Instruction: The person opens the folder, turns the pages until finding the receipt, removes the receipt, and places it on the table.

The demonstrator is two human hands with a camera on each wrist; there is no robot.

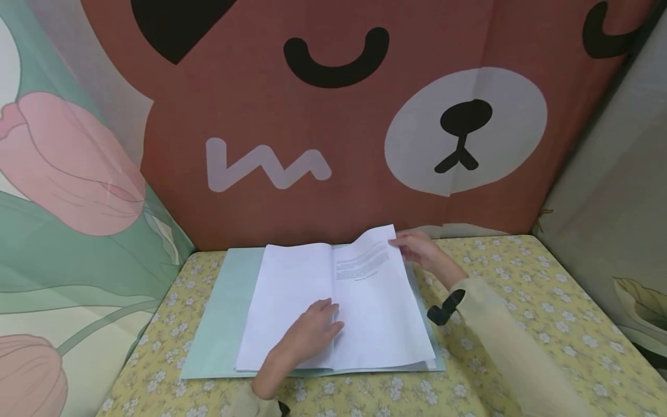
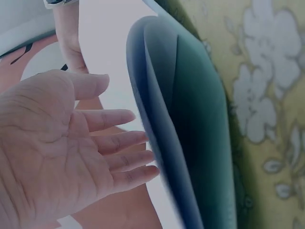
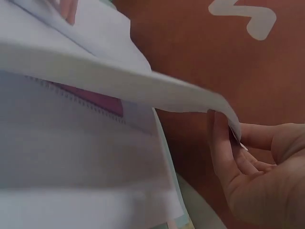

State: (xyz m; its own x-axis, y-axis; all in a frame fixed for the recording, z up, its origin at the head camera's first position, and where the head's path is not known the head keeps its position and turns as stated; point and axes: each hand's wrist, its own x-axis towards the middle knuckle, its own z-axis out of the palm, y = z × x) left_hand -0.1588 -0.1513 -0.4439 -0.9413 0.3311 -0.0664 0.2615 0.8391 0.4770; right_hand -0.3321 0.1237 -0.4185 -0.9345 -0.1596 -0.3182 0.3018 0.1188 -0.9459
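Note:
A booklet of white pages (image 1: pixel 292 289) lies open on a pale green folder (image 1: pixel 219 324). My right hand (image 1: pixel 419 250) pinches the upper outer corner of the right-hand page (image 1: pixel 385 324), which carries a short block of print near its top. In the right wrist view that lifted page (image 3: pixel 181 95) bends up between thumb and fingers, and a page with a pink picture (image 3: pixel 90 98) shows beneath it. My left hand (image 1: pixel 312 330) is by the centre fold, low on the booklet. Its fingers (image 2: pixel 121 143) are extended at the paper in the left wrist view.
A yellow flowered cloth (image 1: pixel 500 278) covers the table under the folder. Behind it hangs a brown curtain (image 1: pixel 250 214) with a bear face. Flower-printed fabric (image 1: pixel 78 278) stands at the left, a greyish panel (image 1: pixel 615 191) at the right.

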